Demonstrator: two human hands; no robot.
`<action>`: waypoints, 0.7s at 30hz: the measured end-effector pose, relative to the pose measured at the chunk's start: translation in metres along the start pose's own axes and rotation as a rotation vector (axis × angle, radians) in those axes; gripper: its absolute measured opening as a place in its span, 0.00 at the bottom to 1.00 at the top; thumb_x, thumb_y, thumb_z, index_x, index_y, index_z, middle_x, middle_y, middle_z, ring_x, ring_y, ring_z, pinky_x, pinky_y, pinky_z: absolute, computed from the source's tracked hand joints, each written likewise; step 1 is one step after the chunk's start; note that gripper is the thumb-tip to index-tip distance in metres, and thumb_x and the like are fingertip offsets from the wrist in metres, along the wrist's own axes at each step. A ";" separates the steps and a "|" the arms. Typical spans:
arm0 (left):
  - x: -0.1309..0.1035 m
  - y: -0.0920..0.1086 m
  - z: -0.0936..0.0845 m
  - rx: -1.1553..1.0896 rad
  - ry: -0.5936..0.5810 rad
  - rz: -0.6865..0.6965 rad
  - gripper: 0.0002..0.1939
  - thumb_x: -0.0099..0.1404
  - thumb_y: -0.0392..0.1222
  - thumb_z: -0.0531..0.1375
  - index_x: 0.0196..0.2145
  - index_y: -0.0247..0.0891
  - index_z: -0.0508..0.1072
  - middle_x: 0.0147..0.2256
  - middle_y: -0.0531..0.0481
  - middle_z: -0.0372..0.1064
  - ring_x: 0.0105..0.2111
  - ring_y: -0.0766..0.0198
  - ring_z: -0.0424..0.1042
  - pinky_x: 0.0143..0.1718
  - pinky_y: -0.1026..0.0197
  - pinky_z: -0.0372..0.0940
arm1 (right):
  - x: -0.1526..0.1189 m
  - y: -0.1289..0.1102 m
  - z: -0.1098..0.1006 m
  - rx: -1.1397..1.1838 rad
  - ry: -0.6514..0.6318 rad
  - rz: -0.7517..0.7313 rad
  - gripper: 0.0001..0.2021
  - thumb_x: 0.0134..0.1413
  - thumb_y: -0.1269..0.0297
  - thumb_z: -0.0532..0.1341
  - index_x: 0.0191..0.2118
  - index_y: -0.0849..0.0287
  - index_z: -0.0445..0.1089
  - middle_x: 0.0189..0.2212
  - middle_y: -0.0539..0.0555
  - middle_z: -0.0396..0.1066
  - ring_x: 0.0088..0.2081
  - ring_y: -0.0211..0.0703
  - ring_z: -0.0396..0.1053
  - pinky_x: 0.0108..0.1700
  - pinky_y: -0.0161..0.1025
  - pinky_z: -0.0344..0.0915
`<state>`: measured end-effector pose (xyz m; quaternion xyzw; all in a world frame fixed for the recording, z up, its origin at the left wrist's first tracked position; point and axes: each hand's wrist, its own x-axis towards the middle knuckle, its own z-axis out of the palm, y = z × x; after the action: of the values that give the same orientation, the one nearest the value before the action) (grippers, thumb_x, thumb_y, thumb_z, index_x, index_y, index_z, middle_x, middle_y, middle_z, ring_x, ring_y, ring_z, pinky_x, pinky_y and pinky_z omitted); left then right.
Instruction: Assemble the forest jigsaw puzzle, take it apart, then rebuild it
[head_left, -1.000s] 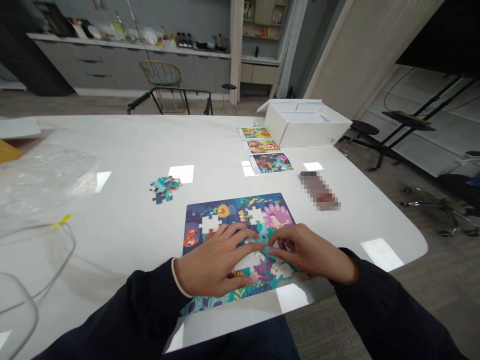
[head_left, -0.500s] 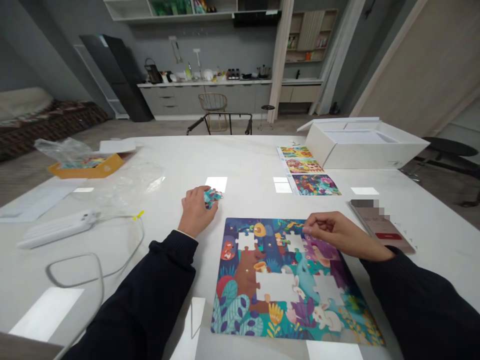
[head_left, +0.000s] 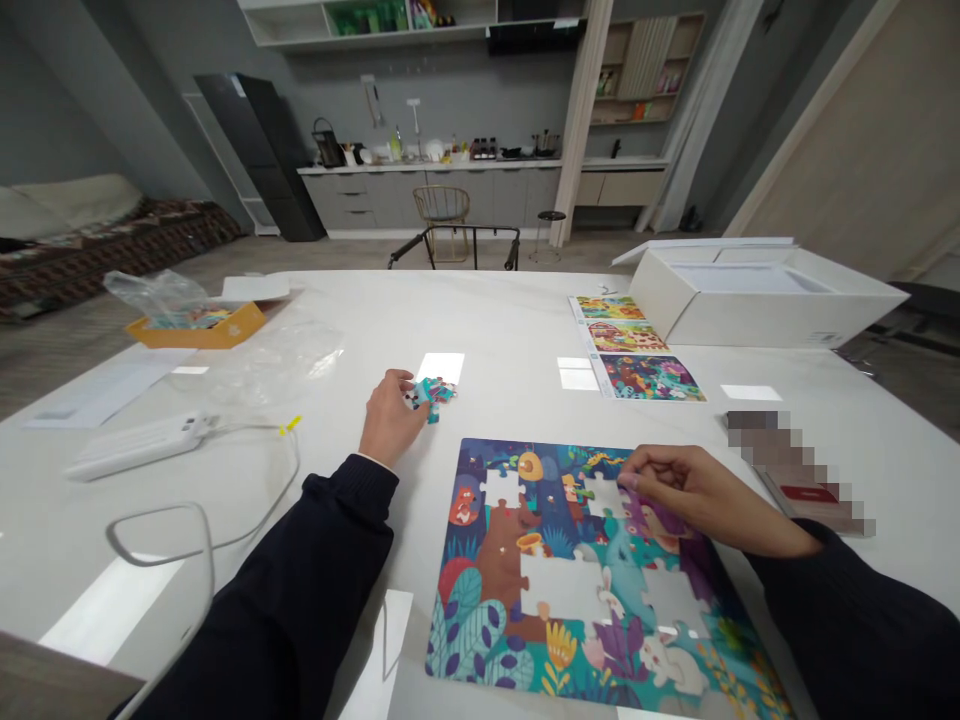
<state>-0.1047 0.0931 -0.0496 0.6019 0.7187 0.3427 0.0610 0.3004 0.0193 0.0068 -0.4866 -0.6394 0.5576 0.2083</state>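
My left hand [head_left: 391, 418] is closed around several small teal puzzle pieces [head_left: 436, 392], just above the white table beyond the puzzle's left corner. A colourful forest-scene puzzle [head_left: 499, 585] lies in front of me, with white gaps at upper left, upper middle, centre and right. Over its upper right edge is my right hand [head_left: 675, 490], fingers curled and thumb near the index fingertip. Whatever those fingertips might hold is hidden or too small to name.
Three picture cards [head_left: 651, 378] lie beyond the puzzle, beside an open white box [head_left: 780, 310]. A phone [head_left: 806, 480] rests at right. On the left are a yellow box [head_left: 199, 332], clear plastic, a white power bank [head_left: 139, 446] and its cable.
The view has shifted slightly, moving most things rightward in the picture. More of the pieces shows at my left fingers. My right hand stays over the puzzle's upper right edge.
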 end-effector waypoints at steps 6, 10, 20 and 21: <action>0.000 0.002 -0.005 0.049 -0.023 -0.079 0.26 0.56 0.42 0.69 0.49 0.39 0.65 0.43 0.45 0.74 0.47 0.49 0.74 0.49 0.49 0.69 | -0.001 0.000 0.001 -0.013 0.030 -0.011 0.22 0.57 0.42 0.67 0.33 0.58 0.69 0.16 0.40 0.55 0.14 0.37 0.67 0.19 0.34 0.60; -0.003 0.017 -0.012 -0.008 0.063 -0.019 0.24 0.56 0.42 0.70 0.46 0.40 0.65 0.41 0.47 0.74 0.48 0.49 0.73 0.51 0.47 0.68 | 0.000 0.000 0.001 -0.038 0.028 -0.009 0.23 0.57 0.40 0.66 0.34 0.58 0.70 0.16 0.42 0.60 0.15 0.37 0.64 0.19 0.34 0.57; -0.101 0.131 -0.032 -0.443 -0.106 0.542 0.21 0.57 0.37 0.72 0.42 0.42 0.65 0.39 0.50 0.69 0.40 0.56 0.72 0.42 0.52 0.69 | -0.006 -0.021 0.026 0.162 -0.008 -0.114 0.24 0.62 0.45 0.65 0.55 0.57 0.71 0.36 0.56 0.79 0.25 0.37 0.67 0.22 0.33 0.61; -0.108 0.135 -0.032 -0.463 -0.128 0.568 0.21 0.57 0.37 0.72 0.42 0.42 0.65 0.39 0.49 0.69 0.40 0.56 0.72 0.41 0.52 0.69 | -0.007 -0.023 0.029 0.179 -0.036 -0.110 0.24 0.61 0.45 0.65 0.53 0.58 0.71 0.34 0.56 0.79 0.24 0.36 0.67 0.22 0.33 0.61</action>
<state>0.0194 -0.0132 0.0157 0.7679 0.4210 0.4613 0.1428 0.2712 0.0008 0.0215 -0.4200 -0.6164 0.6089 0.2700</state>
